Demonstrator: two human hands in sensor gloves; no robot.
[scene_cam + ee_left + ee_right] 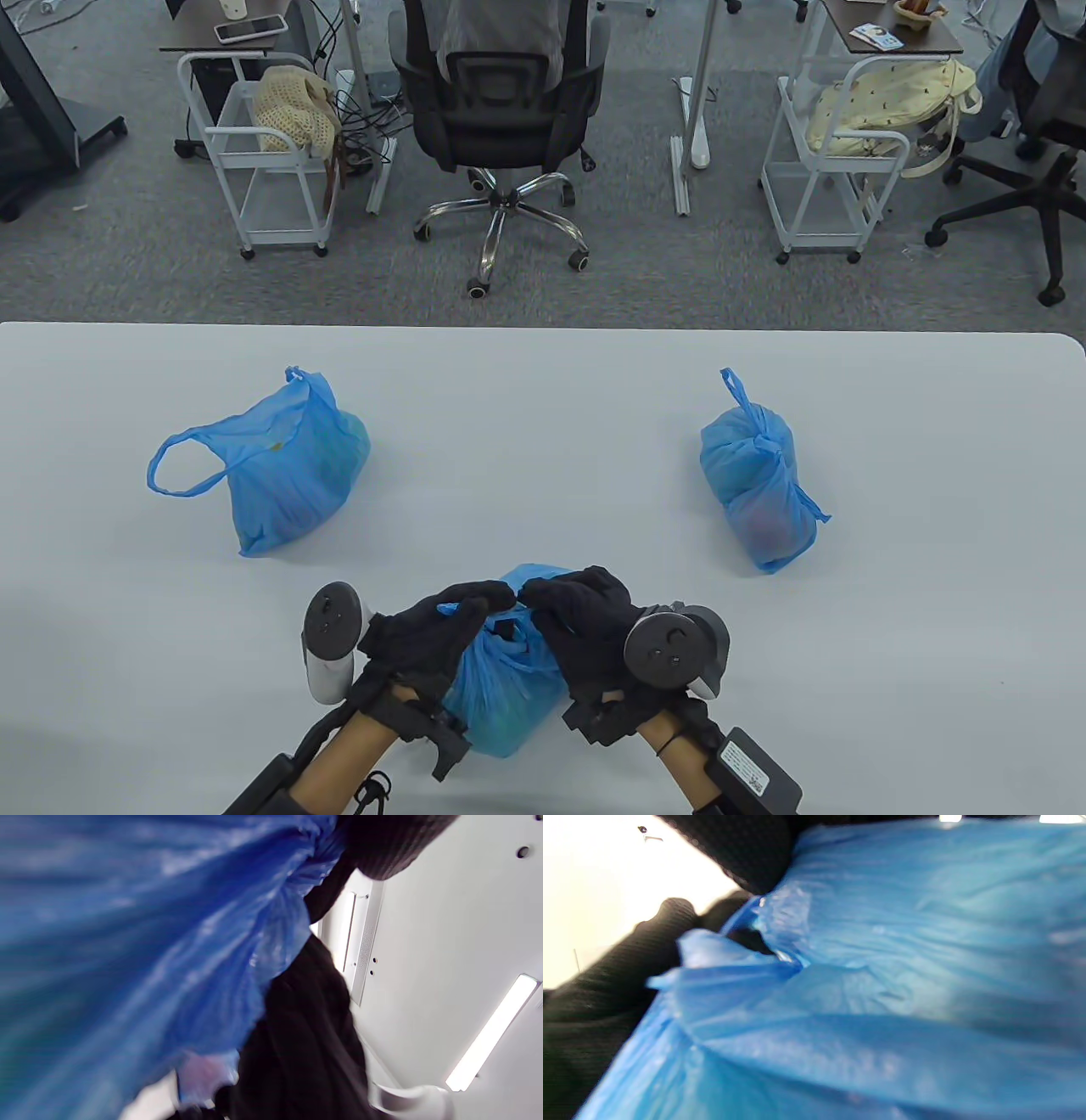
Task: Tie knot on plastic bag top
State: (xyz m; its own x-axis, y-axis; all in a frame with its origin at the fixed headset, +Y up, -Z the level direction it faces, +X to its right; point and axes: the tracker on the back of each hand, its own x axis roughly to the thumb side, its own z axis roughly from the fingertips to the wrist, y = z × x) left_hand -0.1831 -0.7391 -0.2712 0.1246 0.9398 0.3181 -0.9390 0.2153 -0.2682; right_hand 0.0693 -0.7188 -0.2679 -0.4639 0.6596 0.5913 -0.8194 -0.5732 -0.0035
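Office floor with a swivel chair (501,110) and 2 white carts (263,153) is seen beyond a pale table (543,399), across which 3 blue plastic bags are spread. At far left an open bag (284,471) is laid on its side, one handle loop sprawled outward and its top untied; it is judged to be waiting its turn. At far right a tied bag (759,484) is set, its neck cinched and 2 short tails sticking out, so it is judged finished and put aside. Both are well apart from the work.

Close to the near edge, at centre, the near bag (501,688) is kept between the 2 forearms, presumably so it cannot slide while its top is worked. Its top is gathered above the body, where the hands meet.

A fold of the top is pinched by the left hand (445,628), fingers curled over it, and the neighbouring plastic is pinched by the right hand (585,611) the same way; the fingertips of both nearly touch. In the left wrist view a bunched neck of film is seen running up into black glove; in the right wrist view a crumpled fold is seen just beside gloved fingers. Whether a loop has been formed cannot be told, since the gloves cover it. The knot is judged not yet drawn tight. Thin film is likely to slip or tear if it is pulled hard.
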